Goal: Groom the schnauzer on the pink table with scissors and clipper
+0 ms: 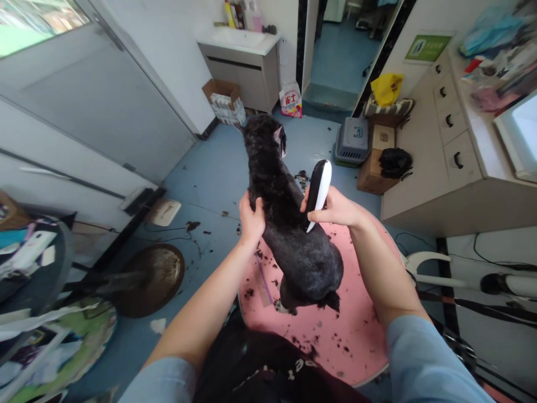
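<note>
Black cloth, one garment [235, 352] marked with pale letters only partly legible, is seen nearest, flanked by two light-blue sleeves [423, 352]. Just beyond, one pink, smooth, round-edged worktop [356, 330] is strewn with dark hair tufts. On it one black dog [302, 257] is placed, facing away, its hindquarters covered by a short, velvety coat and its neck by longer, glossier hair. One long, rounded hair clipper [322, 182], black and white, is held by the right hand [335, 207], whose grip is clamped on it, the lower end set against the dog's back. The dog's side is touched by the left hand [252, 218]; its fingers are partly hidden, so whether that grip is closed cannot be told. Farther off, one grey plastic pet carrier [352, 140] is set on the blue floor [210, 184]. Behind it, one bag [291, 99] is printed with two red characters, seemingly 雀士.
</note>
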